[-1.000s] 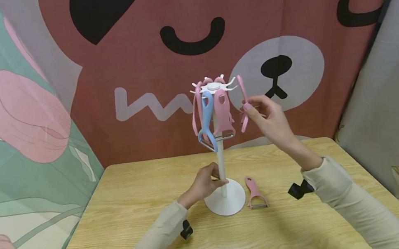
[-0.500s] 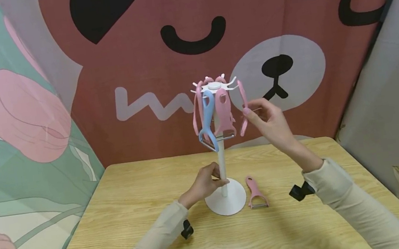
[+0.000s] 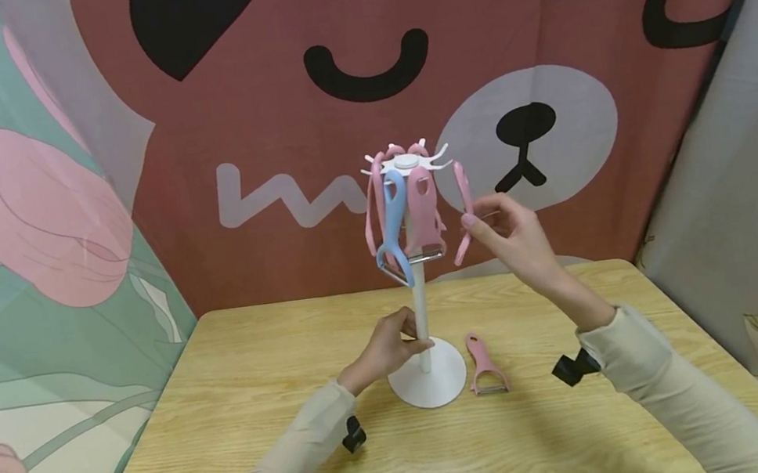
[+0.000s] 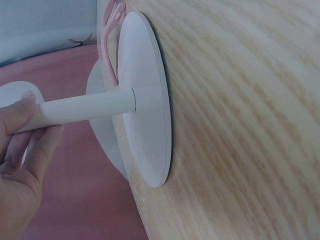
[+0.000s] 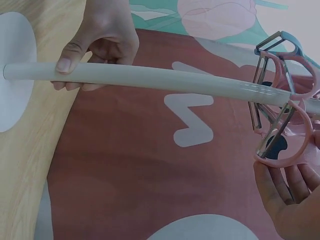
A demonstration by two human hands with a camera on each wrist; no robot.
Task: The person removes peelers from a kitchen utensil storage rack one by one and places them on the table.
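In the head view a white stand rises from a round white base, with hooks at its top. My left hand grips its pole just above the base. My right hand pinches a pink peeler at the stand's right side. The handle's upper end is beside the right hook's tip; I cannot tell whether it is threaded on. A blue peeler and several pink peelers hang from other hooks, including a pink peeler facing me. The right wrist view shows my right fingers under peeler heads.
Another pink peeler lies on the wooden table, right of the base. Behind stands a cloth backdrop printed with a bear face, and a flowered cloth hangs at the left.
My right hand has lowered the pink peeler slightly; the top of its handle has dropped from above the right hook's tip to about its level. My left hand stays on the pole.
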